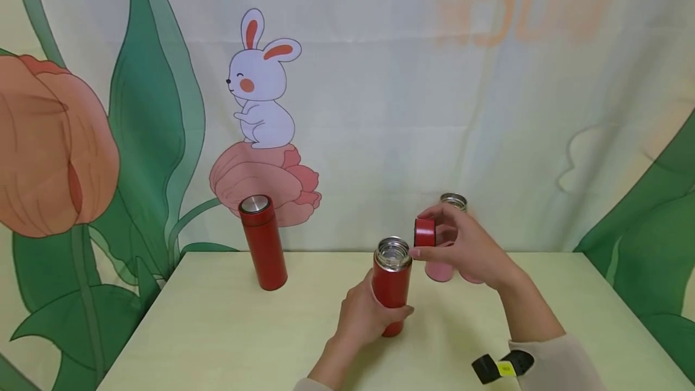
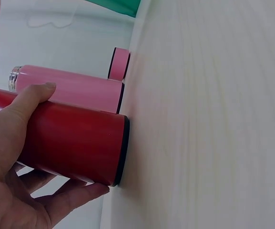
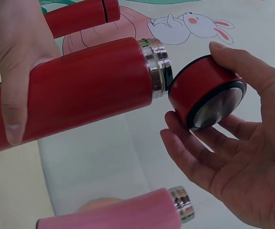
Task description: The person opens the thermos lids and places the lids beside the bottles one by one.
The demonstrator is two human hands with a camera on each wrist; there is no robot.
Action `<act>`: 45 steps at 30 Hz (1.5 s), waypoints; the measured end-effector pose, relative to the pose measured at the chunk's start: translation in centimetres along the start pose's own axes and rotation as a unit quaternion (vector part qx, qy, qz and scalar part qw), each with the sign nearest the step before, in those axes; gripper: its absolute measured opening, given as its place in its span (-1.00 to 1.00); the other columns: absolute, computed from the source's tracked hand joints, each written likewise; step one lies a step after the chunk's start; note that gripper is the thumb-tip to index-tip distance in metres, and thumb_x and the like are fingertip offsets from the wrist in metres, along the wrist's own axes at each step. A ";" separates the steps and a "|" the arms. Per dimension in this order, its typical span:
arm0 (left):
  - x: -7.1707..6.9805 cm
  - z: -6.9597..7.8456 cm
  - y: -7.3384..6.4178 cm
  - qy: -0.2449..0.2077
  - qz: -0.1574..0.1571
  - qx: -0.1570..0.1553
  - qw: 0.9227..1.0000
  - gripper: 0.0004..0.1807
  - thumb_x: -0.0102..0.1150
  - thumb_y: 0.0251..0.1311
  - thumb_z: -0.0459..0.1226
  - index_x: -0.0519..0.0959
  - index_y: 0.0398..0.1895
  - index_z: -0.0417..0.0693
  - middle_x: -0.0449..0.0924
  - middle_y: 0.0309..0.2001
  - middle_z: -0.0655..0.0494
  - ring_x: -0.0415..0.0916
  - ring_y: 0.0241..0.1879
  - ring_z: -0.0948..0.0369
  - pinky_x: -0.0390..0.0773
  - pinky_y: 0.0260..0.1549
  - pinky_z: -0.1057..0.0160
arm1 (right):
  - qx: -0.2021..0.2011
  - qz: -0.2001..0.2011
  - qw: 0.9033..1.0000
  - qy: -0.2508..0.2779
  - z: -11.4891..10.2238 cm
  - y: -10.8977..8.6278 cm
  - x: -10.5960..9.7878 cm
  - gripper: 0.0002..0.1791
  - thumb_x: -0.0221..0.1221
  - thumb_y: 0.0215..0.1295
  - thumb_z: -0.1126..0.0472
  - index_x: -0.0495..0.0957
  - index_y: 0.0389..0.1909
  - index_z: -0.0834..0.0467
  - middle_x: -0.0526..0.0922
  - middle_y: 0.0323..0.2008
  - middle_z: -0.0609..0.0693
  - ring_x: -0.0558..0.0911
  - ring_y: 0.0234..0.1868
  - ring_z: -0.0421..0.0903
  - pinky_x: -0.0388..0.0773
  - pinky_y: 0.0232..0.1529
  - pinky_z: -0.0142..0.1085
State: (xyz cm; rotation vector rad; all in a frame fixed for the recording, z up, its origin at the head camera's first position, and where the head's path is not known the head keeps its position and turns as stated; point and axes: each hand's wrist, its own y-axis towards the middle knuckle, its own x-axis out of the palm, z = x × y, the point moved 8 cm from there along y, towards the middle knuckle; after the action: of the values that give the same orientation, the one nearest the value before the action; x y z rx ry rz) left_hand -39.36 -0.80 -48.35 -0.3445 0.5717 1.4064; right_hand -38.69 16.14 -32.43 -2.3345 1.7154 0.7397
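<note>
My left hand (image 1: 362, 314) grips the body of a red thermos flask (image 1: 392, 287), its thumb and fingers on opposite sides. The flask stands close over the table with its steel mouth uncovered. In the left wrist view, the dark base of the red flask (image 2: 80, 138) is right at the tabletop. My right hand (image 1: 472, 249) pinches a red lid (image 1: 425, 232) between thumb and fingers, just right of the flask's mouth. The right wrist view shows this lid (image 3: 205, 88) tilted, with its silver top facing away from the flask and its edge right at the steel neck (image 3: 157, 67).
A second red thermos (image 1: 264, 246), lid on, stands at the table's back left. Behind my right hand is a lidless pink thermos (image 1: 438, 271), partly hidden. Its neighbour is a pink lid (image 2: 119, 64) on the table (image 1: 217, 343). A printed curtain (image 1: 369, 107) hangs behind.
</note>
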 end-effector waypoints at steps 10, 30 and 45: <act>-0.2 0.1 -0.1 0.000 0.013 0.003 1.000 -0.20 0.62 -0.07 0.09 0.42 0.23 0.18 0.68 0.01 0.26 0.61 -0.01 0.21 0.62 0.00 0.02 | 0.031 -0.005 0.994 0.105 3.9 -1.4 1.0 -0.23 0.50 0.14 0.22 0.42 0.38 0.12 0.63 0.11 0.25 0.70 0.08 0.10 0.74 -0.01 -0.15; 0.0 0.0 -0.3 0.012 0.014 0.016 1.000 -0.21 0.61 -0.08 0.11 0.43 0.21 0.17 0.68 0.01 0.25 0.62 -0.01 0.20 0.60 -0.02 0.02 | 0.053 -0.006 0.984 0.168 9.5 -3.3 3.4 -0.20 0.50 0.09 0.34 0.37 0.36 0.30 0.56 0.19 0.33 0.74 0.03 -0.12 0.70 0.04 -0.27; 0.0 0.1 -0.3 -0.005 -0.001 0.015 1.000 -0.17 0.62 -0.07 0.06 0.40 0.26 0.13 0.67 0.07 0.20 0.62 0.04 0.18 0.61 0.06 0.01 | 0.074 0.000 0.985 0.159 12.8 -3.8 4.5 -0.15 0.54 0.01 0.37 0.30 0.31 0.27 0.40 0.24 0.28 0.67 0.09 0.00 0.68 0.05 -0.28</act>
State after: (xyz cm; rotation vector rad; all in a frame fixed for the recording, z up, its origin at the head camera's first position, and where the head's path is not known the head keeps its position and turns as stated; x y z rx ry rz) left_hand -39.05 -0.79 -48.32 -0.3141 0.5842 1.3960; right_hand -37.95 18.71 -46.30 -2.4495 1.8172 0.2369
